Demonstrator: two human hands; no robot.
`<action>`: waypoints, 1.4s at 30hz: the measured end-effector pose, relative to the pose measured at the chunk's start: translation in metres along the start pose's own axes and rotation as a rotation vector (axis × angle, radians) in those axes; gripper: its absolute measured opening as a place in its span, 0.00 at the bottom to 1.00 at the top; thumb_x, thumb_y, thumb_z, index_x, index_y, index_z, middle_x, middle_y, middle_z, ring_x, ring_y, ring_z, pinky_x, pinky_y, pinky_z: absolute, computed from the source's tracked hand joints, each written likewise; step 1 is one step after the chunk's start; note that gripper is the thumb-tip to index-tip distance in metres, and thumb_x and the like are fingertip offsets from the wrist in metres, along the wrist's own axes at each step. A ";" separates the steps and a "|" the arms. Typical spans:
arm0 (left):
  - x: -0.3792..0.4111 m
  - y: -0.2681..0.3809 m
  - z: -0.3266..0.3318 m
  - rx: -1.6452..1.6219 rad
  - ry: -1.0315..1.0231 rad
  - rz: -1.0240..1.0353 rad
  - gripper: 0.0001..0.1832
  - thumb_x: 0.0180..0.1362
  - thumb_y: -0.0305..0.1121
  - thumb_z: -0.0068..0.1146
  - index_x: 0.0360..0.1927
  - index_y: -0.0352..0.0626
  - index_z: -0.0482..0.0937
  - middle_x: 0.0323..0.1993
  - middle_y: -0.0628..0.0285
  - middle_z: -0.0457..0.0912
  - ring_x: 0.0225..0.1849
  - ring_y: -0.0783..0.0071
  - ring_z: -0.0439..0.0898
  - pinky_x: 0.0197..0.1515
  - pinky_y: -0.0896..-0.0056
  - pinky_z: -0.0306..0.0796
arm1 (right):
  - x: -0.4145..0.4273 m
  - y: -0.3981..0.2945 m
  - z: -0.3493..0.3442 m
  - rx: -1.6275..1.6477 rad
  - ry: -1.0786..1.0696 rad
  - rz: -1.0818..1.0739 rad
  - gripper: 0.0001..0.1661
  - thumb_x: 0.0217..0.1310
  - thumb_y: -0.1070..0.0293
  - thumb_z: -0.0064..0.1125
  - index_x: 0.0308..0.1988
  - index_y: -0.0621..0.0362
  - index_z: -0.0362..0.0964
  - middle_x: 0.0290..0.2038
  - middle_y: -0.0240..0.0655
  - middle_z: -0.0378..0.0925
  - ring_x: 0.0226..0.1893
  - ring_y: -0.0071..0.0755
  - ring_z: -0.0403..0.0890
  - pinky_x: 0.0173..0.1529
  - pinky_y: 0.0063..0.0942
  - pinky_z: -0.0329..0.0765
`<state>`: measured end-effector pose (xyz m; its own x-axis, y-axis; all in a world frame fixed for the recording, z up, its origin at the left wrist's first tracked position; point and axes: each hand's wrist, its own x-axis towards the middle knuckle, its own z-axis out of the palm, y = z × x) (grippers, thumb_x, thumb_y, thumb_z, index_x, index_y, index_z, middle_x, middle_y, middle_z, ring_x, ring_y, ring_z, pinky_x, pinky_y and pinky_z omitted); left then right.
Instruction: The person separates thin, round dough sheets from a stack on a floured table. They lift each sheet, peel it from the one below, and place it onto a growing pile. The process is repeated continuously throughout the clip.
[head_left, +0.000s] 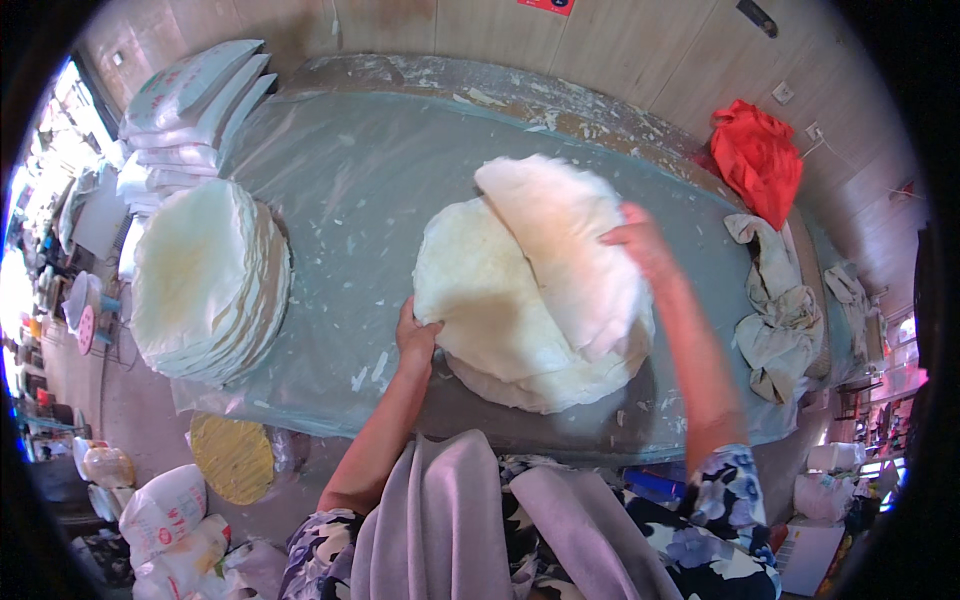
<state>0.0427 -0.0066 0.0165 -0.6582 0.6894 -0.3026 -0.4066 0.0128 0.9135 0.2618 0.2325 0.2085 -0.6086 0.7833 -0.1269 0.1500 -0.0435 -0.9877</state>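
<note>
A stack of thin round flatbread sheets (487, 285) lies on the plastic-covered table in front of me. My left hand (418, 330) grips the left edge of the upper sheet, thumb on top. My right hand (634, 232) pinches the right edge of another pale sheet (562, 240), which is lifted and folded or tilted over the right part of the stack; it is slightly blurred. A taller stack of similar round sheets (199, 277) stands at the table's left end, away from both hands.
Filled white sacks (187, 97) are piled behind the left stack. A red plastic bag (756, 157) and a crumpled stained cloth (780, 315) lie at the right. Dry flakes dot the plastic sheet (337, 172). A yellow round lid or board (232, 457) is below the table's left front edge.
</note>
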 end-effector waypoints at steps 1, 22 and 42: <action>-0.002 0.006 0.007 0.040 -0.022 -0.008 0.34 0.44 0.13 0.49 0.59 0.40 0.63 0.45 0.59 0.77 0.44 0.69 0.77 0.44 0.72 0.71 | 0.001 -0.004 -0.037 -0.011 0.058 -0.032 0.29 0.37 0.82 0.54 0.47 0.67 0.67 0.42 0.39 0.77 0.40 0.33 0.79 0.49 0.30 0.75; -0.027 0.019 0.027 0.178 -0.274 0.047 0.29 0.57 0.31 0.51 0.62 0.43 0.60 0.51 0.58 0.71 0.48 0.65 0.73 0.52 0.67 0.65 | -0.017 -0.150 -0.054 -0.172 0.075 -0.202 0.27 0.38 0.83 0.53 0.46 0.67 0.69 0.40 0.36 0.76 0.39 0.28 0.77 0.47 0.23 0.73; 0.002 0.007 -0.004 -0.087 -0.165 -0.040 0.33 0.46 0.14 0.46 0.60 0.37 0.59 0.53 0.53 0.72 0.52 0.60 0.73 0.54 0.60 0.68 | -0.102 0.142 -0.016 0.512 0.270 0.202 0.28 0.44 0.77 0.51 0.51 0.66 0.65 0.45 0.43 0.75 0.43 0.39 0.78 0.50 0.34 0.75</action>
<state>0.0358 -0.0086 0.0216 -0.5306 0.7991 -0.2827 -0.4882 -0.0155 0.8726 0.3574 0.1559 0.0825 -0.3784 0.8548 -0.3550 -0.1920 -0.4477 -0.8734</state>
